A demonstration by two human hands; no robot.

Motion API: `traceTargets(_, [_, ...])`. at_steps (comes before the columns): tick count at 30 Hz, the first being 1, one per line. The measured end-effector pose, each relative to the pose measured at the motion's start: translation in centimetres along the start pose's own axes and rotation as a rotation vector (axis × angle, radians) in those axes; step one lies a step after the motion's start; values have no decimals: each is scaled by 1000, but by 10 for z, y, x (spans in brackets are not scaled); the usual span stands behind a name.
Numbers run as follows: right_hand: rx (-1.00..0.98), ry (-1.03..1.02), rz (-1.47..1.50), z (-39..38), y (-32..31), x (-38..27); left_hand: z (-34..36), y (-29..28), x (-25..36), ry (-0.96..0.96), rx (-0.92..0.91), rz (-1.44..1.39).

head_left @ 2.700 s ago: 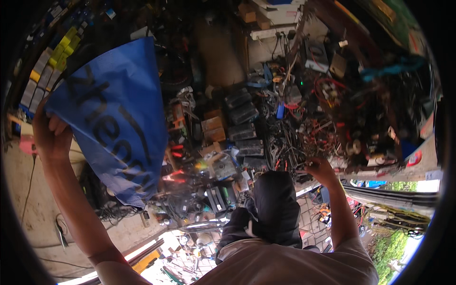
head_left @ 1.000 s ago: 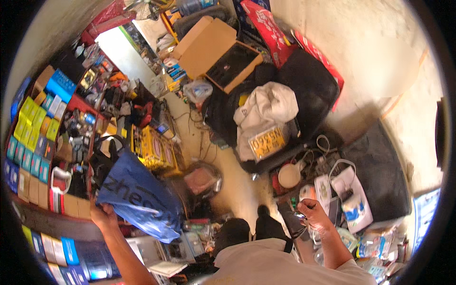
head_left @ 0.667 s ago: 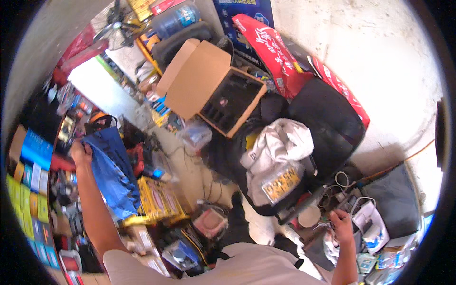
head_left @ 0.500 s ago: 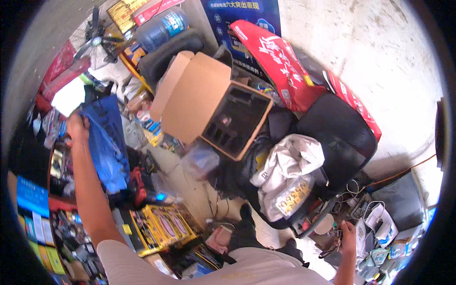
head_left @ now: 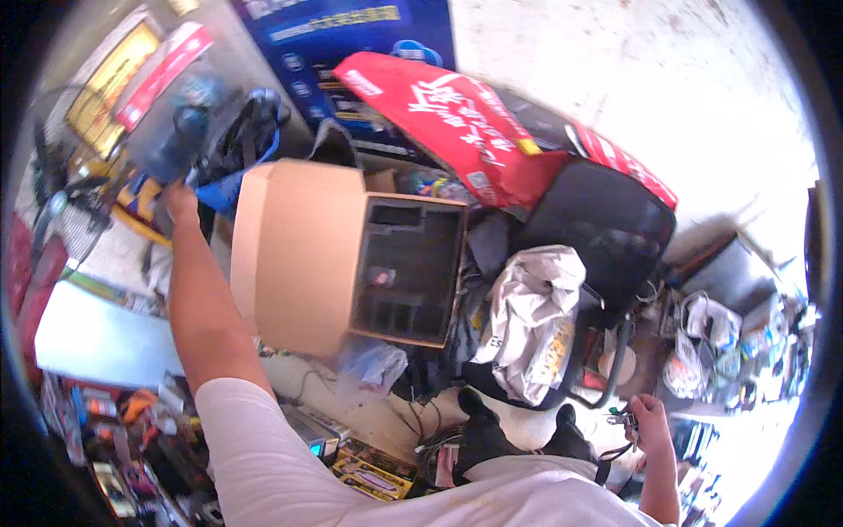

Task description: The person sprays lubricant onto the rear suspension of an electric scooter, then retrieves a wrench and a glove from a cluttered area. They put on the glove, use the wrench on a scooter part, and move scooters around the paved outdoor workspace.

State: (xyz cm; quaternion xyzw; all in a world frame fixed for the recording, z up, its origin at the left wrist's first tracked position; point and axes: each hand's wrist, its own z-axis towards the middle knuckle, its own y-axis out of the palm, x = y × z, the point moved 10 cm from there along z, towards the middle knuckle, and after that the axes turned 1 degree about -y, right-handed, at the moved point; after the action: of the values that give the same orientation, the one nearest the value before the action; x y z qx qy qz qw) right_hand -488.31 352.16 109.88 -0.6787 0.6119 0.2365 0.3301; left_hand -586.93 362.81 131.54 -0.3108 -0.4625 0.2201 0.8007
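At the far left, my left hand [head_left: 182,202] reaches out beside a large clear blue water jug [head_left: 165,145]. Its closed fingers are at the edge of a blue bag [head_left: 224,190], with dark straps or cloth [head_left: 250,136] bunched above it; blur hides the exact grip. My right hand [head_left: 648,420] is low at the right, closed around a small bunch of keys [head_left: 625,422] with a dark strap hanging down. Between my hands lies an open cardboard box [head_left: 299,255] with a black compartmented insert [head_left: 408,272]; its lid is folded out to the left.
Just right of the box, a black chair [head_left: 597,237] bears a crumpled pale cloth bag [head_left: 536,299]. Red packaging [head_left: 457,114] leans on the wall behind. A white panel [head_left: 105,334] and cluttered tools are at left, boxes [head_left: 373,470] below, bagged goods [head_left: 711,334] at right.
My left hand has swung away from me with the blue bag, from the left-side shelf to beside the water jug. The view has turned left. My right hand still holds the keys.
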Motion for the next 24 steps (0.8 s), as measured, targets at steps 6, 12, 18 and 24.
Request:
traceTargets(6, [152, 42, 13, -19, -21, 26, 47, 80, -10, 231, 81, 99])
traceTargets(12, [208, 92, -106, -28, -30, 28, -73, 28, 141, 381, 16, -531])
traceTargets(18, [83, -41, -306, -10, -91, 46, -435, -96, 311, 1023, -637, -1218])
traceTargets(24, [109, 6, -52, -23, -225, 122, -702, -170, 455, 1668, -753, -1301])
